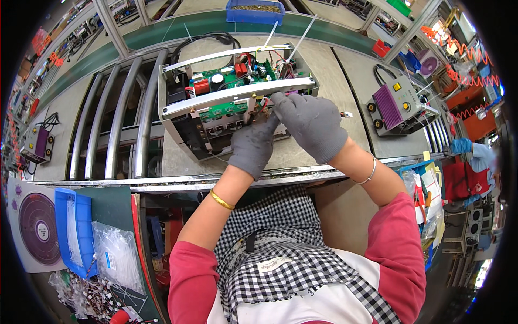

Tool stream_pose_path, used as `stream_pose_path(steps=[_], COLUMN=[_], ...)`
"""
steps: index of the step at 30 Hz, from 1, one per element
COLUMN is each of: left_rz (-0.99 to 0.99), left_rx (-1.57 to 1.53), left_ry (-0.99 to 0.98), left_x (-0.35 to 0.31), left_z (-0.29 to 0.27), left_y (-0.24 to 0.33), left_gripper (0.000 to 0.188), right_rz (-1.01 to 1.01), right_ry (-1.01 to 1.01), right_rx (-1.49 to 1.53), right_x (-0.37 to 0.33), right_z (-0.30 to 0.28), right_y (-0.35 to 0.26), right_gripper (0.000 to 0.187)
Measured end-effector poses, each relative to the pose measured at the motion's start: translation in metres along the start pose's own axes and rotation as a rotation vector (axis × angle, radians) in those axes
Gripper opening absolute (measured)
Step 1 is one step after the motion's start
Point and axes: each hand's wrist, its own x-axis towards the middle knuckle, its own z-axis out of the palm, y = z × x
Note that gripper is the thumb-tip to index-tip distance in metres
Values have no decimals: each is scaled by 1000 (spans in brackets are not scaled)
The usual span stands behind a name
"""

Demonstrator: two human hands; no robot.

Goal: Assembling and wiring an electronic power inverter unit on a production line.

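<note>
An open metal chassis [178, 127] stands in front of me on the worktop, with green circuit boards [229, 81], red and black components and bundled wires inside. A pale metal bar [216, 99] runs across its near top side. My left hand [254, 143], in a grey glove, reaches into the near side under that bar with its fingers closed. Just to its right, my gloved right hand [315, 124] is pinched close by the left fingertips near some wires. Whatever the fingers hold is hidden by the gloves. Two white cable ties [271, 35] stick up at the chassis's far right.
Metal rollers [121, 119] lie left of the worktop [345, 102]. A purple-sided machine [399, 102] stands to the right, another [38, 141] far left. A blue bin [253, 15] sits at the back. Near left are a blue tray [81, 232] and a bag of cable ties [116, 256].
</note>
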Motion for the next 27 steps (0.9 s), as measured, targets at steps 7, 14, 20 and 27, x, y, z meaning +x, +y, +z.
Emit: stream_pose_path(steps=[7,14,20,27], left_rz=[-24,1,-64,-42], left_rx=[32,55,124,119], left_ry=[-40,39,-4,-25], left_x=[-1,-7,-8,-10], left_z=[1,-2,-4,-12], left_y=[-1,-9,-16,-30], left_gripper=[62,61,61,75], right_rz=[-37,-191,-194,251], right_ry=[-100,-244,-266,-83], right_rx=[-84,-169,-122,421], right_x=[-1,12,20,-8], right_z=[0,-2,1,12], right_y=[-4,-3,-3,-21], right_gripper=[38,46,47,25])
